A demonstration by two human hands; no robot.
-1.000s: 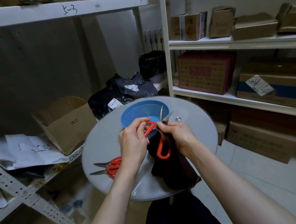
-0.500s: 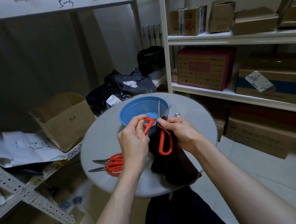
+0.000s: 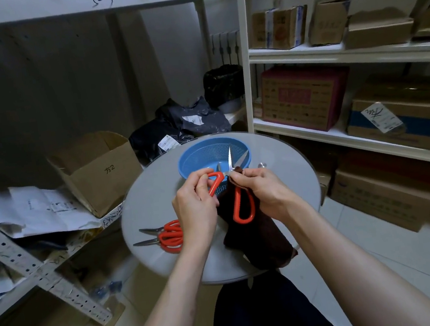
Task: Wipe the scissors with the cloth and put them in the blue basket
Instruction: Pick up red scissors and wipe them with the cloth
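Up toward the pivot creeps the right hand (image 3: 267,191), pinching cloth (image 3: 259,239) round the scissors (image 3: 234,201) over the basket (image 3: 193,154), left hand (image 3: 195,206) gripping one handle to splay the blades for wiping

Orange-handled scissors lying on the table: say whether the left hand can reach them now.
Probably not yet: the lying scissors sit unobstructed beside the left hand, but it grips the orange handle of the held scissors.

scissors (image 3: 234,204) pivot under cloth (image 3: 256,234), box (image 3: 306,96) print unreadable — too small
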